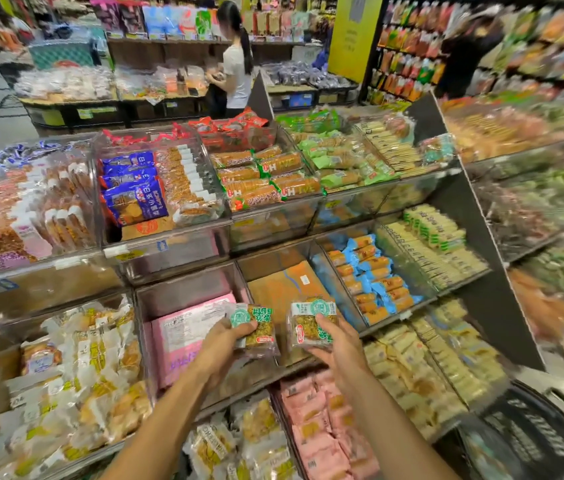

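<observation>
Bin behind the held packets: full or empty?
Empty, as far as shows: bin holds only bare cardboard. Left hand grips one packet, right hand the other packet.

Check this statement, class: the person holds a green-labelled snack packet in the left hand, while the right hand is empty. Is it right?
Wrong on one point: the right hand is not empty; its fingers grip a second packet, as the head view shows. The left hand does hold a green-labelled snack packet.

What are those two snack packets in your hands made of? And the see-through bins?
Snack packets: probably thin plastic film, glossy; the snack shows through and it glints. Bins: likely hard clear plastic; goods show through shiny walls.
</observation>
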`<action>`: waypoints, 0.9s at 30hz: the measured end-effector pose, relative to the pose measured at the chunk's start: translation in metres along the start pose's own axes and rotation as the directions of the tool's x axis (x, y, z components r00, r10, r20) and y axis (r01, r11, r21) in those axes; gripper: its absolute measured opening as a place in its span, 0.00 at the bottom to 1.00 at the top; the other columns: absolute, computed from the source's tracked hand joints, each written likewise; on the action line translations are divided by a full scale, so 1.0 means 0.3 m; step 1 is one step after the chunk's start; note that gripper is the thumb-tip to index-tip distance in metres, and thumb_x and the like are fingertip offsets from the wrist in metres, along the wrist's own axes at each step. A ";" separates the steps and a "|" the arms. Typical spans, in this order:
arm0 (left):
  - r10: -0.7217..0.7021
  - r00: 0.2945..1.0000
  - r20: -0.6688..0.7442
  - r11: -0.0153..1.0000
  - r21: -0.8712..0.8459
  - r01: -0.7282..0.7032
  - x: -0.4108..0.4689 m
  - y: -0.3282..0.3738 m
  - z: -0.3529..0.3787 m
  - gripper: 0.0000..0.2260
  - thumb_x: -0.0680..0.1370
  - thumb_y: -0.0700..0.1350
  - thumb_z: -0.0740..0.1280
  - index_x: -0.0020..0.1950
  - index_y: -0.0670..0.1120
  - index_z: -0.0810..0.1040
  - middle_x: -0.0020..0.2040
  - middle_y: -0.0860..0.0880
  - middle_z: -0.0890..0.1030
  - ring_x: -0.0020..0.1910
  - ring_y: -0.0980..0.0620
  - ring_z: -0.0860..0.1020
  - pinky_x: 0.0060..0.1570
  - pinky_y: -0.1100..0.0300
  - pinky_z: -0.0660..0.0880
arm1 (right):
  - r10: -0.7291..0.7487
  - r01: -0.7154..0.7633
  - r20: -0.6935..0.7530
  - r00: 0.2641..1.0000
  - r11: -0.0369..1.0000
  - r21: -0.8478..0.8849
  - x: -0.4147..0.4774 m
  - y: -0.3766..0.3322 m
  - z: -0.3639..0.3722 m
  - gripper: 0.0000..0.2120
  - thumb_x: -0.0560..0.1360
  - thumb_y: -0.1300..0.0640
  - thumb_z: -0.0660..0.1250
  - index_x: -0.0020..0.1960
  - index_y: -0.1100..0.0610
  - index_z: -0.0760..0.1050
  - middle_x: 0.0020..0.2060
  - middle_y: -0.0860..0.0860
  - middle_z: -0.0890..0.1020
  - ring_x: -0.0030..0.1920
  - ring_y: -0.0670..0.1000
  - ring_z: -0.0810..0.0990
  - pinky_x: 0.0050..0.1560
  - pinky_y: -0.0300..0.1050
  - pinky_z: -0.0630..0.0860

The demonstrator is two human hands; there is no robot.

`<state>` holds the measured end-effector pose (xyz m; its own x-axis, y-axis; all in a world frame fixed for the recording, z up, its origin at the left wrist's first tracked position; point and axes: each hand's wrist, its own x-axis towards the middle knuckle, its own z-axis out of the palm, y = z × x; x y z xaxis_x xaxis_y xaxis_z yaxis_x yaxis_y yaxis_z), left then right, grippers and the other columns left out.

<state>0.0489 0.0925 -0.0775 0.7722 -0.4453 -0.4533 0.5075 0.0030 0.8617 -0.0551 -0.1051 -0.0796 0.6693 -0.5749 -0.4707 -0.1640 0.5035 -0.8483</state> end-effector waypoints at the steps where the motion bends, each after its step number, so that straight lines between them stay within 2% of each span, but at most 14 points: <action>1: 0.001 1.000 0.023 1.000 0.015 -0.001 0.001 -0.007 0.053 0.08 0.81 0.35 0.69 0.59 0.34 0.78 0.49 0.38 0.87 0.40 0.44 0.87 0.36 0.55 0.84 | -0.003 0.004 -0.029 1.000 1.000 0.021 -0.007 -0.011 -0.049 0.38 0.77 0.54 0.76 0.82 0.55 0.61 0.78 0.53 0.67 0.68 0.64 0.78 0.53 0.56 0.84; 3: -0.012 0.996 0.092 0.998 0.059 0.007 0.005 -0.022 0.161 0.11 0.81 0.36 0.69 0.62 0.33 0.78 0.52 0.37 0.87 0.42 0.41 0.87 0.38 0.52 0.84 | -0.004 0.009 -0.072 0.997 0.998 0.064 -0.032 -0.044 -0.151 0.38 0.78 0.54 0.76 0.82 0.55 0.61 0.78 0.53 0.68 0.64 0.62 0.80 0.53 0.53 0.83; 5: -0.032 0.988 0.148 0.995 0.093 0.018 0.004 -0.031 0.285 0.13 0.81 0.38 0.70 0.63 0.33 0.78 0.52 0.38 0.87 0.43 0.41 0.87 0.45 0.46 0.85 | -0.013 0.026 -0.108 0.994 0.993 0.112 -0.053 -0.074 -0.265 0.37 0.78 0.53 0.76 0.81 0.54 0.62 0.76 0.52 0.70 0.67 0.60 0.78 0.50 0.50 0.82; 8: -0.055 0.983 0.175 0.992 0.118 0.034 0.004 -0.054 0.475 0.09 0.80 0.37 0.71 0.58 0.34 0.81 0.46 0.41 0.88 0.38 0.46 0.86 0.37 0.55 0.83 | -0.043 0.070 -0.156 0.987 0.982 0.174 -0.080 -0.124 -0.452 0.37 0.78 0.54 0.75 0.81 0.57 0.61 0.75 0.54 0.70 0.70 0.60 0.75 0.47 0.46 0.82; 9: -0.053 0.982 0.182 0.992 0.123 0.031 0.009 -0.066 0.537 0.12 0.79 0.38 0.73 0.59 0.33 0.81 0.47 0.40 0.87 0.40 0.45 0.86 0.38 0.55 0.83 | -0.052 0.084 -0.176 0.983 0.980 0.180 -0.093 -0.140 -0.518 0.37 0.78 0.53 0.75 0.81 0.56 0.61 0.77 0.54 0.69 0.71 0.60 0.75 0.47 0.46 0.82; 12: -0.066 0.964 0.258 0.984 0.178 0.020 0.008 -0.116 0.723 0.25 0.72 0.46 0.80 0.63 0.35 0.79 0.57 0.36 0.85 0.53 0.34 0.84 0.56 0.40 0.81 | -0.060 0.108 -0.241 0.969 0.976 0.190 -0.126 -0.176 -0.702 0.38 0.77 0.52 0.77 0.81 0.55 0.62 0.77 0.53 0.69 0.68 0.59 0.77 0.45 0.45 0.80; 15: -0.096 0.935 0.343 0.980 0.197 0.028 -0.007 -0.189 0.912 0.16 0.79 0.42 0.75 0.64 0.39 0.77 0.57 0.39 0.85 0.57 0.34 0.83 0.64 0.34 0.77 | -0.057 0.136 -0.318 0.946 0.963 0.233 -0.147 -0.195 -0.890 0.39 0.77 0.53 0.77 0.81 0.55 0.61 0.75 0.54 0.71 0.63 0.57 0.79 0.50 0.52 0.82; 17: -0.124 0.913 0.389 0.969 0.246 0.027 -0.013 -0.241 1.030 0.11 0.80 0.41 0.73 0.61 0.40 0.78 0.54 0.44 0.87 0.59 0.36 0.83 0.64 0.37 0.77 | -0.074 0.169 -0.343 0.936 0.952 0.255 -0.168 -0.203 -1.006 0.40 0.77 0.53 0.76 0.83 0.55 0.59 0.77 0.54 0.68 0.68 0.58 0.76 0.56 0.54 0.83; 18: -0.140 0.905 0.401 0.961 0.275 0.027 -0.022 -0.261 1.085 0.09 0.80 0.41 0.73 0.58 0.40 0.79 0.53 0.46 0.88 0.58 0.38 0.84 0.61 0.40 0.80 | -0.074 0.175 -0.343 0.936 0.946 0.272 -0.177 -0.205 -1.061 0.41 0.78 0.53 0.76 0.83 0.55 0.58 0.79 0.54 0.67 0.70 0.59 0.75 0.55 0.54 0.83; 20: -0.179 0.888 0.424 0.946 0.321 0.038 -0.028 -0.312 1.184 0.14 0.78 0.42 0.75 0.60 0.37 0.80 0.55 0.43 0.87 0.56 0.39 0.85 0.51 0.48 0.82 | -0.059 0.181 -0.368 0.928 0.935 0.306 -0.205 -0.208 -1.163 0.40 0.78 0.54 0.75 0.83 0.56 0.57 0.78 0.54 0.67 0.67 0.59 0.78 0.48 0.50 0.82; 21: -0.196 0.878 0.436 0.939 0.343 0.040 -0.031 -0.335 1.234 0.18 0.76 0.44 0.76 0.62 0.35 0.80 0.57 0.41 0.86 0.57 0.38 0.85 0.52 0.47 0.83 | -0.056 0.190 -0.388 0.920 0.929 0.317 -0.217 -0.208 -1.210 0.39 0.79 0.54 0.75 0.83 0.57 0.59 0.77 0.53 0.68 0.63 0.58 0.80 0.46 0.49 0.82; 23: -0.224 0.867 0.445 0.922 0.385 0.040 -0.023 -0.381 1.326 0.25 0.70 0.47 0.80 0.62 0.34 0.82 0.58 0.37 0.85 0.57 0.34 0.84 0.61 0.37 0.80 | -0.033 0.189 -0.421 0.906 0.924 0.333 -0.231 -0.211 -1.298 0.36 0.79 0.56 0.75 0.81 0.58 0.61 0.75 0.53 0.70 0.59 0.55 0.79 0.48 0.51 0.83; 25: -0.247 0.856 0.454 0.907 0.420 0.039 0.003 -0.436 1.418 0.28 0.67 0.49 0.82 0.60 0.34 0.83 0.58 0.35 0.85 0.58 0.31 0.83 0.64 0.34 0.77 | -0.027 0.204 -0.441 0.897 0.911 0.359 -0.238 -0.216 -1.390 0.35 0.79 0.57 0.75 0.80 0.58 0.63 0.73 0.53 0.71 0.61 0.56 0.78 0.50 0.52 0.83; 27: -0.279 0.836 0.472 0.883 0.469 0.030 0.032 -0.495 1.513 0.32 0.63 0.53 0.85 0.59 0.34 0.83 0.56 0.36 0.85 0.56 0.32 0.84 0.63 0.36 0.78 | -0.023 0.222 -0.480 0.877 0.905 0.363 -0.234 -0.212 -1.480 0.32 0.79 0.57 0.74 0.78 0.60 0.64 0.72 0.53 0.72 0.63 0.57 0.78 0.48 0.49 0.83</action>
<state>-0.1925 -0.3188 -0.1062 0.3240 -0.7959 -0.5114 0.2919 -0.4302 0.8543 -0.4135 -0.3831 -0.1004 0.2431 -0.8251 -0.5100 0.2632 0.5622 -0.7840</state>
